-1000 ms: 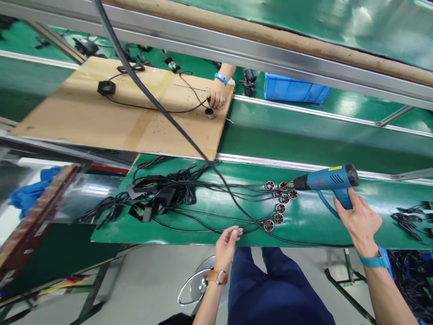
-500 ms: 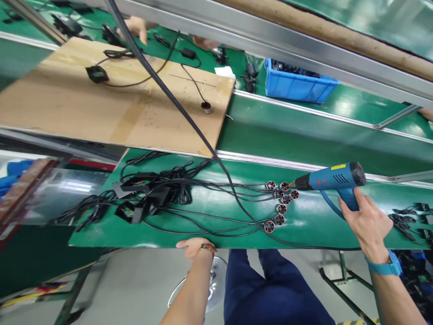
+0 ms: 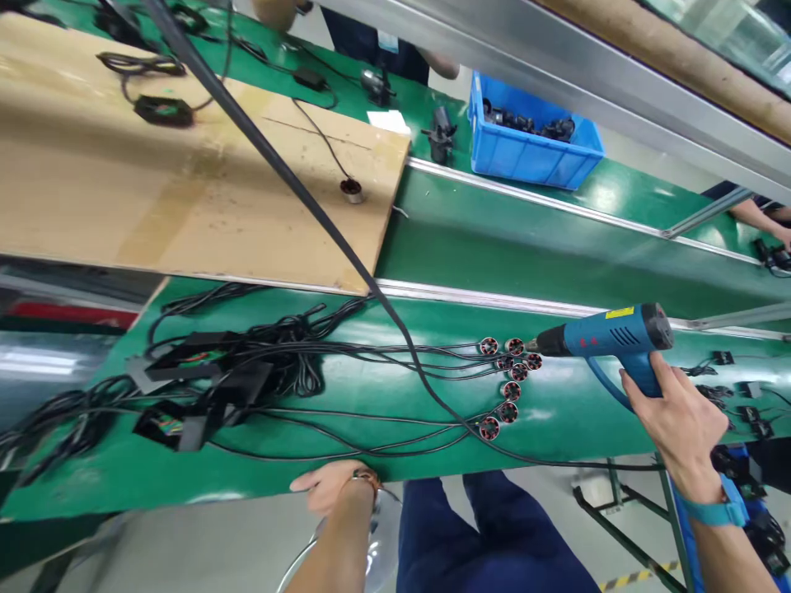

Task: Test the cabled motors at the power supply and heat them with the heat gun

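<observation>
My right hand (image 3: 683,420) grips the handle of a blue heat gun (image 3: 611,331). Its nozzle points left, close to a cluster of small round copper-wound motor coils, such as this coil (image 3: 514,347) just off the tip. Black cables (image 3: 395,417) run left from the coils to several black open-topped housings (image 3: 196,354) with coloured wires inside. My left hand (image 3: 330,484) rests at the near edge of the green table (image 3: 395,461), thumb stretched out, holding nothing that I can see; its other fingers are partly hidden.
A thick black cord (image 3: 290,181) crosses the view diagonally. At the back left lies a cardboard sheet (image 3: 259,206) bearing another coil (image 3: 352,191). Beyond stands a blue bin (image 3: 531,140) of black parts. Metal rails cross above, and co-workers' arms (image 3: 757,216) show across the bench.
My view has shifted, so the housings and cardboard appear farther left. The heat gun stays in my right hand, its nozzle still by the coils. My left hand remains at the table edge.
</observation>
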Demonstrator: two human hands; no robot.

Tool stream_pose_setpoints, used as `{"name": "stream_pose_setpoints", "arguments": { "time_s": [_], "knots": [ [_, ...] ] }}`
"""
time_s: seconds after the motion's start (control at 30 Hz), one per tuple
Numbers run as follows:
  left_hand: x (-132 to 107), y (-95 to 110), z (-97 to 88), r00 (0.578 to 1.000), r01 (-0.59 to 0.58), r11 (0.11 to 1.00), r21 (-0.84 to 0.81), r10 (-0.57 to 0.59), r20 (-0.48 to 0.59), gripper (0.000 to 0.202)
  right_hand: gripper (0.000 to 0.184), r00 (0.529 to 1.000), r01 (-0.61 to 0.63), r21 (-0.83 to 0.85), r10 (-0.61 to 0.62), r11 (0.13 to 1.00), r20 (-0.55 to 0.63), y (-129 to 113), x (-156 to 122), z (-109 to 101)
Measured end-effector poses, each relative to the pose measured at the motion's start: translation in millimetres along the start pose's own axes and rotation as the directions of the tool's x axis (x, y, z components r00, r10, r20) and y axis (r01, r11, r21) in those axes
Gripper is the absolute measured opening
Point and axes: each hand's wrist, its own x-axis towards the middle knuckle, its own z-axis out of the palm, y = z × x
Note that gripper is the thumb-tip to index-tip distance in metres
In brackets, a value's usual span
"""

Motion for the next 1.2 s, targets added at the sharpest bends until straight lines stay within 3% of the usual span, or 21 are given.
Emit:
{"name": "stream_pose_setpoints", "arguments": {
  "time_s": [0.1,0.27,0.57,0.83,1.03,1.13,1.2],
  "knots": [
    [-2.8,1.4,-0.2,0.949,0.275,0.96,0.055,-0.262,-0.177,0.102,0.053,1.0,0.0,-0.008,0.0,1.0,-0.022,0.1,-0.2,1.7],
    [-6.5,4.0,-2.7,0.908,0.368,0.928,0.056,-0.346,-0.238,0.095,0.051,0.999,0.012,-0.011,-0.013,1.0,-0.042,-0.9,0.0,2.4],
    [-9.6,5.1,-4.2,0.915,0.349,0.937,0.017,-0.337,-0.223,0.094,0.051,0.993,0.085,-0.008,-0.086,0.996,-0.085,-6.9,5.2,-2.0],
    [-8.2,3.0,-1.8,0.923,0.306,0.952,-0.021,-0.302,-0.238,0.09,0.05,0.974,0.211,0.085,-0.201,0.974,-0.105,-44.2,21.2,-5.7],
    [-5.7,0.3,-0.8,0.93,0.296,0.955,-0.009,-0.291,-0.225,0.088,0.049,0.957,0.271,0.105,-0.255,0.957,-0.139,-55.0,28.7,-5.9],
    [-3.4,-1.6,-0.5,0.95,0.25,0.968,0.013,-0.242,-0.198,0.094,0.047,0.949,0.288,0.093,-0.271,0.953,-0.158,-57.5,31.0,-6.9],
    [-1.2,-3.5,0.9,0.985,0.12,0.992,0.034,-0.115,-0.132,0.101,0.047,0.944,0.3,0.083,-0.283,0.95,-0.17,-58.9,31.9,-7.2]
  ]
}}
